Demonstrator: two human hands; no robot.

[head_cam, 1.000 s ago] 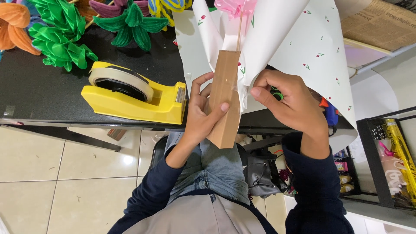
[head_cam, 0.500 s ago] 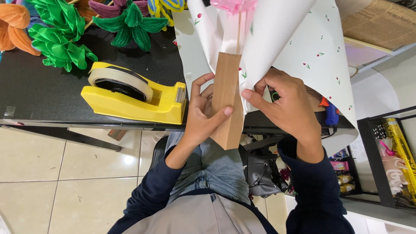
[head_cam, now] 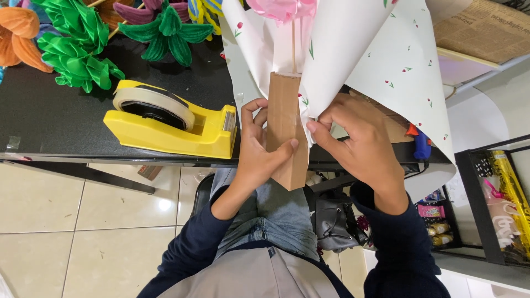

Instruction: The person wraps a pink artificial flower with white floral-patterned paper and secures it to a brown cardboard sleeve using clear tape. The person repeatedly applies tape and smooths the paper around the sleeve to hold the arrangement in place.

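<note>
The left hand [head_cam: 259,152] is wrapped around a tall brown cardboard box [head_cam: 287,129], thumb pressed flat across its near face low down and the other fingers curled behind its left edge, so the box stands upright in a closed grip just over the front edge of the black table [head_cam: 66,118]. The right hand [head_cam: 361,146] sits just beside the box on its right, fingertips [head_cam: 312,127] pinched together against the fold of white patterned wrapping paper [head_cam: 386,60] where the sheet meets the box's right edge; whether those fingertips also touch the cardboard itself is hard to say, since the paper covers that seam. The box lies between the two hands, its lower end hanging below the left thumb and above the person's lap, its top opening under a thin wooden stick [head_cam: 293,47] that rises out of it toward a pink ruffled flower [head_cam: 284,8] at the top edge of the view. The paper fans up and out around the stick on both sides and drapes off the table's right end. Left of the left hand, near it on the table, stands a yellow tape dispenser [head_cam: 176,124] with a roll of clear tape. Farther back lie green paper flowers [head_cam: 72,47], and an orange one [head_cam: 19,33] at the far left.
</note>
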